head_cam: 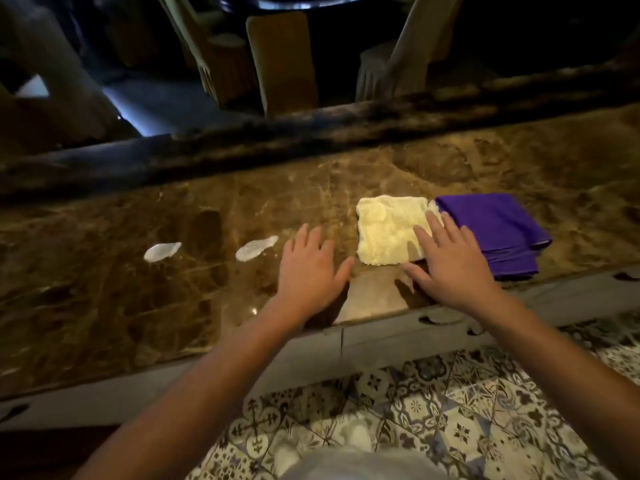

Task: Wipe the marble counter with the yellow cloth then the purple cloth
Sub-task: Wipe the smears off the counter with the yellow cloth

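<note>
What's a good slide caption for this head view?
Right hand reaches the yellow cloth beside the purple cloth on the counter.

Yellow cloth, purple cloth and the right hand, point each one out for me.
yellow cloth [384,230]: head view, middle of its bare top face.
purple cloth [491,223]: head view, centre of the folded top layer.
right hand [450,265]: head view, back of the hand.

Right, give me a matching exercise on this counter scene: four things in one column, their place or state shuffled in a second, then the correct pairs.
Things:
1. yellow cloth
2. purple cloth
3. left hand
4. right hand

Places or states:
A. flat on bare marble counter, holding nothing
B. fingers resting on the yellow cloth
C. folded, farthest right
D. lying between the purple cloth and the left hand

Pairs: 1-D, 2-C, 3-A, 4-B
</note>
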Demonstrator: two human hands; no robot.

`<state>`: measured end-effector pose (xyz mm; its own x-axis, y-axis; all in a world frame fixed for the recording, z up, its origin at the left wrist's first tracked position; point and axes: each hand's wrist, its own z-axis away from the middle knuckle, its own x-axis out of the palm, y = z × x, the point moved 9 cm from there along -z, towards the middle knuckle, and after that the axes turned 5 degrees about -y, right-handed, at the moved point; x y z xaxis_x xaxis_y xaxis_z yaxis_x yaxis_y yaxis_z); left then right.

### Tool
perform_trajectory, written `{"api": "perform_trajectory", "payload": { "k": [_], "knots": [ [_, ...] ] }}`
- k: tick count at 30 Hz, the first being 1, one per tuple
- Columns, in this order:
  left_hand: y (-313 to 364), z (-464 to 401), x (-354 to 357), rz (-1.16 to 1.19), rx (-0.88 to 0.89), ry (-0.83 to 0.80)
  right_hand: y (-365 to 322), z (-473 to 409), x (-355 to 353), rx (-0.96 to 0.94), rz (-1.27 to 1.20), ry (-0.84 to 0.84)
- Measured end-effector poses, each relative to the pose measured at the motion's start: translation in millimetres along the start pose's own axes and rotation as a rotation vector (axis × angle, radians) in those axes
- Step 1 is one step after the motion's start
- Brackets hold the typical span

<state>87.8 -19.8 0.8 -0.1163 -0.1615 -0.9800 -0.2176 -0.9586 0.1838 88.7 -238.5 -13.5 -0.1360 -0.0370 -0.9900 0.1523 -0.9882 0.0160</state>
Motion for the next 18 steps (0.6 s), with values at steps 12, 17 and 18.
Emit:
{"api": "perform_trajectory", "payload": {
  "k": [12, 17, 18],
  "knots": [
    [32.4, -102.6, 45.9, 0.132, -0.272, -0.161, 43.1, -49.2, 25.9, 0.246, -0.013, -0.033],
    [30.0, -105.7, 52.3, 0.493, -0.319, -0.129, 35.7, -49.2, 13.3, 0.227, 0.015, 0.033],
    [29.2, -103.5, 52.0, 0.566, -0.327, -0.113, 34.6, -48.5, 11.1, 0.221, 0.002, 0.058]
  ]
}}
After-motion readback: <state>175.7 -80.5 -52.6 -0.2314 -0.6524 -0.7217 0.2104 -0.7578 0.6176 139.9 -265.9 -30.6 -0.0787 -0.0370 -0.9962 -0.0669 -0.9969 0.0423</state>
